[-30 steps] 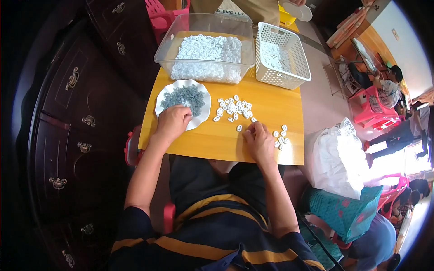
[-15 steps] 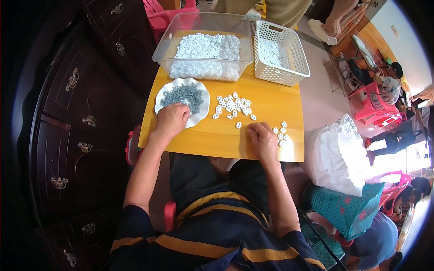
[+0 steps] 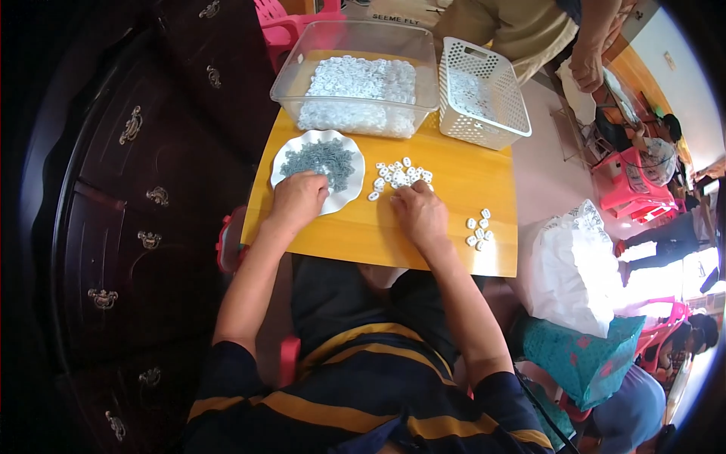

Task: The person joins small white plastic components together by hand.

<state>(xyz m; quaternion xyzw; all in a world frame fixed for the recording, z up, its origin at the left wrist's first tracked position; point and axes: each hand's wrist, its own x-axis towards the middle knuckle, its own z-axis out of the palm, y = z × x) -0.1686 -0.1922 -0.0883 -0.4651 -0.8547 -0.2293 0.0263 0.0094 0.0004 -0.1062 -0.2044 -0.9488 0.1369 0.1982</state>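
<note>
My left hand [image 3: 299, 200] is curled with its fingertips together over the near right part of a scalloped white plate [image 3: 355, 180]. Small grey pieces [image 3: 321, 156], too fine to make out singly, are heaped on that plate. Right of it lies a loose pile of small white oval pieces [image 3: 402, 174] with dark holes. At the pile's near edge my right hand [image 3: 420, 216] is bent down, thumb and fingers pinched together. What either hand pinches is hidden. Several more white oval pieces [image 3: 479, 231] form a small group to the right.
Along the table's [image 3: 340, 242] far side stand a clear plastic bin [image 3: 355, 113] full of small white pieces and a white perforated basket [image 3: 484, 129]. Dark drawers [image 3: 98, 219] flank the left. A white sack [image 3: 567, 265] stands to the right. Another person's hand [image 3: 587, 72] shows beyond.
My right hand has moved left and away from me, from beside the small group to the pile. My left hand stays over the plate. The whole view has shifted slightly.
</note>
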